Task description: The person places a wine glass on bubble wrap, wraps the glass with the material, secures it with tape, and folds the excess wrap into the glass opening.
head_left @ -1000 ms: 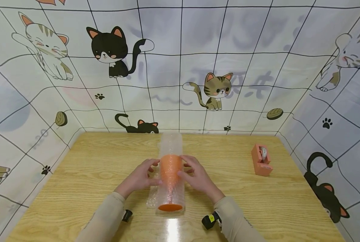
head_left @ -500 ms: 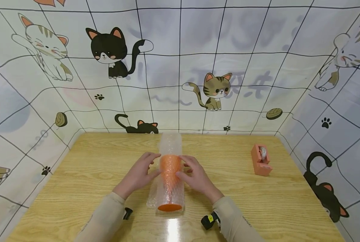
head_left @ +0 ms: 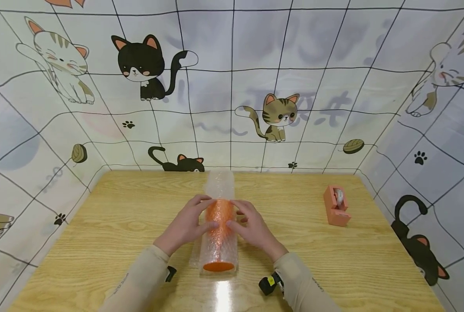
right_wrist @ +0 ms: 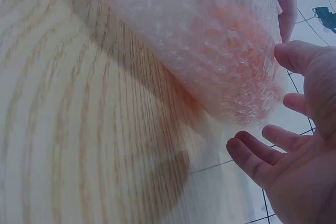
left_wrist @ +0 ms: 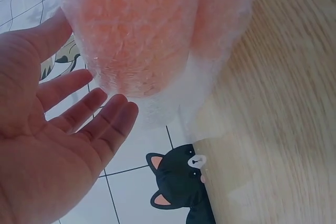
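Note:
A tapered orange object (head_left: 219, 242), cup- or vase-like, lies on its side wrapped in clear bubble wrap (head_left: 220, 184). Its flat orange end faces the near side of the table, and the wrap runs on past the far end. My left hand (head_left: 186, 223) rests its thumb and fingertips on the upper left of the roll. From the opposite side, my right hand (head_left: 254, 226) touches the wrap with thumb and forefinger. Both wrist views show loosely spread fingers (left_wrist: 113, 124) around the far end, not curled round it. The wrap blurs the object's exact shape.
A pink tape dispenser (head_left: 336, 206) with a roll of tape stands on the right of the wooden table (head_left: 294, 199). Cat-printed cloth walls (head_left: 232, 86) rise behind and at both sides. A loose flap of bubble wrap (head_left: 194, 255) lies left of the roll.
My left hand has shifted right and slightly up, from the roll's left side onto its upper surface. The right hand and the roll have hardly moved.

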`<state>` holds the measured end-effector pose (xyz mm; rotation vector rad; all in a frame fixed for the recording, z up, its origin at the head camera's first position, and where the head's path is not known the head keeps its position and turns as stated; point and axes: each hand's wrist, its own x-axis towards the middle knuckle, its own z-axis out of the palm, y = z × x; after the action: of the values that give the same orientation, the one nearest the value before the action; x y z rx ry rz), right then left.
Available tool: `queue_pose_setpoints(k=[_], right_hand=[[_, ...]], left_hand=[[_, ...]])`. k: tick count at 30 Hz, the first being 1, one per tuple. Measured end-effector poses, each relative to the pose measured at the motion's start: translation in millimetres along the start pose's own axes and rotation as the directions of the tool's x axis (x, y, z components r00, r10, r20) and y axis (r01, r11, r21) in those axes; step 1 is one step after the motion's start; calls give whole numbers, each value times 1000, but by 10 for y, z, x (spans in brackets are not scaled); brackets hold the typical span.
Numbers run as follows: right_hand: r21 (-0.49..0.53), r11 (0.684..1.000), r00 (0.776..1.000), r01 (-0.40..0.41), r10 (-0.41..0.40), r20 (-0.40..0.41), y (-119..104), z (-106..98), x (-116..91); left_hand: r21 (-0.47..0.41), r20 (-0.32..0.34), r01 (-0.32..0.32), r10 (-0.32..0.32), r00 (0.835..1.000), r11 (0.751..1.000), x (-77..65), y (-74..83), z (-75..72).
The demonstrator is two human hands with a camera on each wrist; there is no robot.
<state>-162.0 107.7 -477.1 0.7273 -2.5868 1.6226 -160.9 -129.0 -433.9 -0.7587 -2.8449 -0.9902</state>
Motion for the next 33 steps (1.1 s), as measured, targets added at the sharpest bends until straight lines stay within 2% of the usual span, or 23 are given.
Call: queue_pose_setpoints(k=[4, 11, 16, 25, 33], right_hand=[[23, 1000, 1000, -20, 20, 6, 2, 4, 4], [59, 990, 992, -130, 129, 14, 4, 16, -9], [82, 981, 984, -175, 173, 31, 18, 33, -11], [91, 982, 984, -167, 161, 71, 19, 49, -17], [138, 975, 983, -172, 161, 88, 22, 80, -11]], left_hand=[[-22, 1, 14, -14, 1000, 1000, 1, -11, 3], [-108, 5, 80, -80, 997, 991, -13, -58, -8], [-141, 9, 92, -92, 996, 986, -19, -93, -16], [-180, 0, 94, -96, 995, 979, -54, -148, -31], [-256, 25, 133, -131, 991, 957, -58, -177, -27]])
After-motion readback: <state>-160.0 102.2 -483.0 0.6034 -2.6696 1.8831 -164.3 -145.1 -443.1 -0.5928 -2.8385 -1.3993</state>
